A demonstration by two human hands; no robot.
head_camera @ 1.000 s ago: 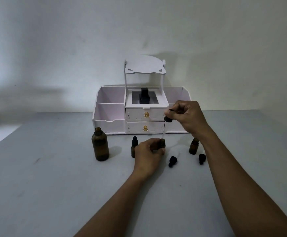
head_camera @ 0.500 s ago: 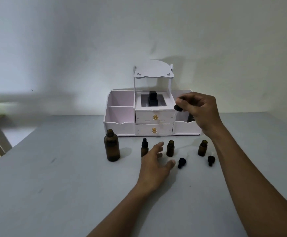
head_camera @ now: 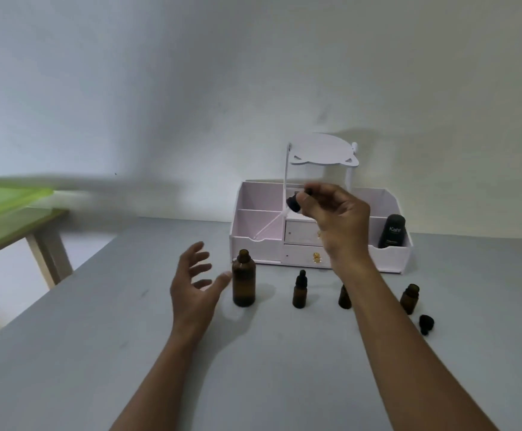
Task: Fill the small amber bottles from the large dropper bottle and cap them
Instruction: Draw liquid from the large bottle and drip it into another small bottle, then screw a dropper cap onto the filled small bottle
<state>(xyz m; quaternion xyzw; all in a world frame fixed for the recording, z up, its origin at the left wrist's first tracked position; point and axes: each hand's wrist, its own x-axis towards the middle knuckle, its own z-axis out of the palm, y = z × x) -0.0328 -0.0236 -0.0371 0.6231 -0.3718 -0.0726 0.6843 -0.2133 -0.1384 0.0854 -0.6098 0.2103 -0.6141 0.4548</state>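
Note:
The large amber bottle (head_camera: 243,282) stands uncapped on the grey table (head_camera: 284,368). My left hand (head_camera: 195,289) hovers just left of it, fingers spread, holding nothing. My right hand (head_camera: 331,213) is raised above the bottles and pinches the black bulb of the dropper (head_camera: 293,204); its clear glass tube slants down to the left. To the right stand three small amber bottles: one capped (head_camera: 300,290), one partly hidden behind my right forearm (head_camera: 344,297), one uncapped (head_camera: 409,298). A loose black cap (head_camera: 426,324) lies near the last.
A white organiser (head_camera: 253,231) with two drawers and a raised shelf stands at the back of the table. A dark tube (head_camera: 392,231) sits in its right compartment. A green-topped side table (head_camera: 11,209) stands at the left.
My left hand let go of the middle small bottle and moved left to the large bottle. My right hand lifted the dropper out and carried it left. The camera view swung to the left.

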